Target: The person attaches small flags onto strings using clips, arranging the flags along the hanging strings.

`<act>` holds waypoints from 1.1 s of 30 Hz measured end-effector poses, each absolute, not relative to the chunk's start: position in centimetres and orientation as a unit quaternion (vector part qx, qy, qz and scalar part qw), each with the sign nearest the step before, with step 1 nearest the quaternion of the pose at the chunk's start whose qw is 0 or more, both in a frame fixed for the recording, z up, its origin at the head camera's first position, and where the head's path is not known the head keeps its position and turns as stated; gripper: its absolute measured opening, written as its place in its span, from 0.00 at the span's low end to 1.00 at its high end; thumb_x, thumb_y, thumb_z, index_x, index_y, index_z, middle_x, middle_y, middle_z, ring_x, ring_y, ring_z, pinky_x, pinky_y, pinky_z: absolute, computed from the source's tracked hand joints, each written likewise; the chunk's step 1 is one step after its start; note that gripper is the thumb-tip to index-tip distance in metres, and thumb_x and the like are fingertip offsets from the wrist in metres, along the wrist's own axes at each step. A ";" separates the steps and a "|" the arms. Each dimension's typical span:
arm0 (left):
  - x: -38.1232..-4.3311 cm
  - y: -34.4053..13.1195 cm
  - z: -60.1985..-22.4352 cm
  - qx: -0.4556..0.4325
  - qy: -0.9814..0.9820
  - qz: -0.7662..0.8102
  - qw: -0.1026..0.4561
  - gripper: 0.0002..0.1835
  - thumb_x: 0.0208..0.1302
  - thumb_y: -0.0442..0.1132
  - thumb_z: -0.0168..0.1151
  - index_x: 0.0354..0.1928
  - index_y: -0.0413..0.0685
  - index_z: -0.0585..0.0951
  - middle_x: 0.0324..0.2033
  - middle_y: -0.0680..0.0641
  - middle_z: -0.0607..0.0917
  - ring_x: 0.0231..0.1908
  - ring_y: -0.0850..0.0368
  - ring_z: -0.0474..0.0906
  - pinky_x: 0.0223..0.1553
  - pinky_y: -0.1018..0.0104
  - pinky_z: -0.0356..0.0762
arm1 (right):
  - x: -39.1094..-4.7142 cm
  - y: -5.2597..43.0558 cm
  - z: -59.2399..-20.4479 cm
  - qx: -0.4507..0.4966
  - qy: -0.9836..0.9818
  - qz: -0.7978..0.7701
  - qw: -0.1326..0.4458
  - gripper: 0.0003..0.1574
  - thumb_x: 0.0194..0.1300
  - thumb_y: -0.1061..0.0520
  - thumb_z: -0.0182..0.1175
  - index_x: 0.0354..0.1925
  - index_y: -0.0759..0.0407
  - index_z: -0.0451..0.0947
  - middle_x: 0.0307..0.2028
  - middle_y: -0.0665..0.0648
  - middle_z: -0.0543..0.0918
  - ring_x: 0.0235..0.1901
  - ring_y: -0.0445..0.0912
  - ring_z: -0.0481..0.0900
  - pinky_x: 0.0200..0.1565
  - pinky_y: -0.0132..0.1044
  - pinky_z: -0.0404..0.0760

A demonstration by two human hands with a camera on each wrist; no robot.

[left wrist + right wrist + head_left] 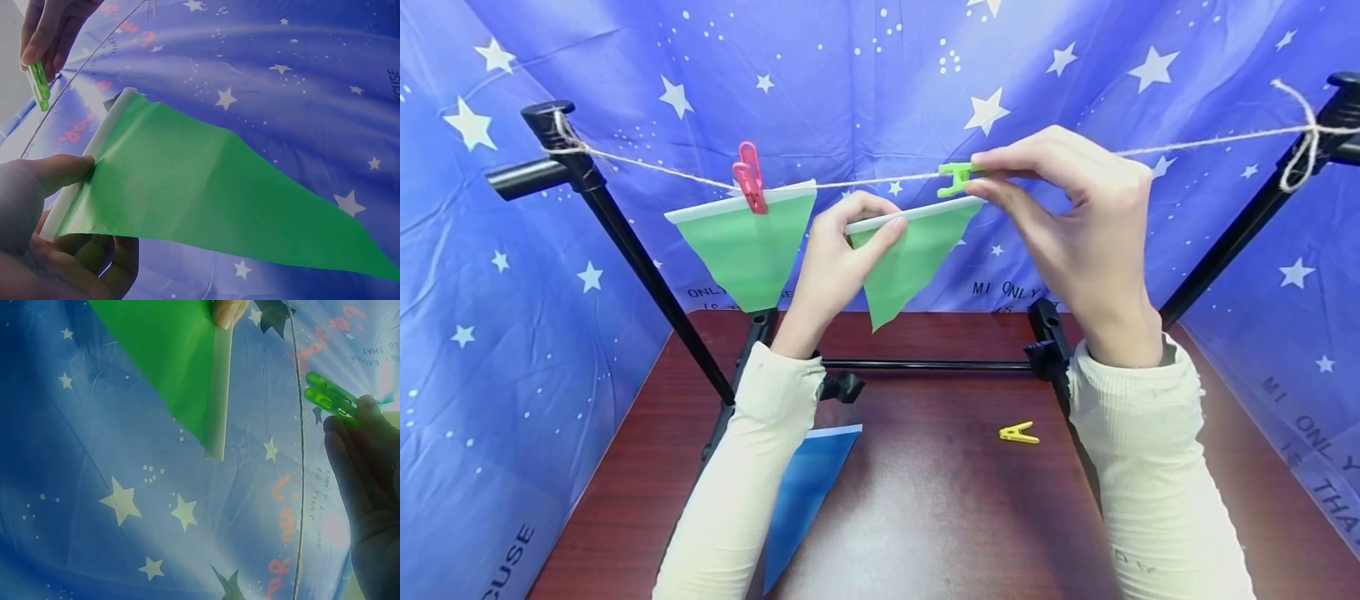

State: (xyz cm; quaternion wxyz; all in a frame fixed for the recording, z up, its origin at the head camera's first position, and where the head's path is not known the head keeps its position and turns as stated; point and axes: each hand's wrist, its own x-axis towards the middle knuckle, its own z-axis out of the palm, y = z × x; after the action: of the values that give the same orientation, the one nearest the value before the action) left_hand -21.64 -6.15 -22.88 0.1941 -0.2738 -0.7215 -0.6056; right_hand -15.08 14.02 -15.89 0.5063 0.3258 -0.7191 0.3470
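My left hand pinches a green pennant flag by its white top edge, thumb in front and fingers behind. The flag's point hangs downward, and its top edge is just below the string. Between thumb and fingertips, my right hand pinches a light green clothespin, which overlaps the string in the head view. In the right wrist view the clothespin sits a little apart from the string. To the left, a red clothespin clips another green pennant on the string.
The string is tied to a black post at the left and one at the right. On the brown table lie a yellow clothespin and a blue pennant, partly behind the left sleeve. A black crossbar spans behind.
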 end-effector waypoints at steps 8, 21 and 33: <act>-21.7 -5.9 -22.2 -0.283 -0.718 -0.602 0.204 0.08 0.65 0.39 0.68 0.41 0.43 0.85 0.34 0.49 0.86 0.39 0.61 0.78 0.42 0.68 0.72 | -15.1 13.8 -15.3 0.330 -0.717 0.344 0.509 0.07 0.56 0.60 0.73 0.35 0.61 0.89 0.32 0.53 0.90 0.33 0.41 0.84 0.43 0.26 0.78; -21.3 -5.6 -21.6 -0.283 -0.713 -0.606 0.211 0.08 0.64 0.38 0.68 0.42 0.42 0.85 0.37 0.48 0.87 0.45 0.63 0.78 0.47 0.68 0.73 | -16.3 13.8 -15.4 0.368 -0.731 0.291 0.495 0.10 0.60 0.60 0.69 0.37 0.67 0.87 0.33 0.60 0.89 0.33 0.42 0.83 0.40 0.24 0.74; -20.9 -5.6 -21.3 -0.275 -0.712 -0.604 0.227 0.08 0.65 0.35 0.67 0.43 0.39 0.85 0.44 0.44 0.86 0.50 0.62 0.80 0.51 0.69 0.74 | -16.4 13.5 -15.8 0.365 -0.755 0.291 0.460 0.09 0.62 0.59 0.68 0.39 0.64 0.88 0.34 0.58 0.89 0.33 0.43 0.82 0.40 0.23 0.71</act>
State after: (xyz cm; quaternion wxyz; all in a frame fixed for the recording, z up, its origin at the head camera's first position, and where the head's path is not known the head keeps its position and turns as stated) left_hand -20.86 -5.56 -21.34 0.2270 -0.2748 -0.7124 -0.6045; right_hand -16.39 13.54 -15.78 0.4601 0.3653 -0.7552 0.2907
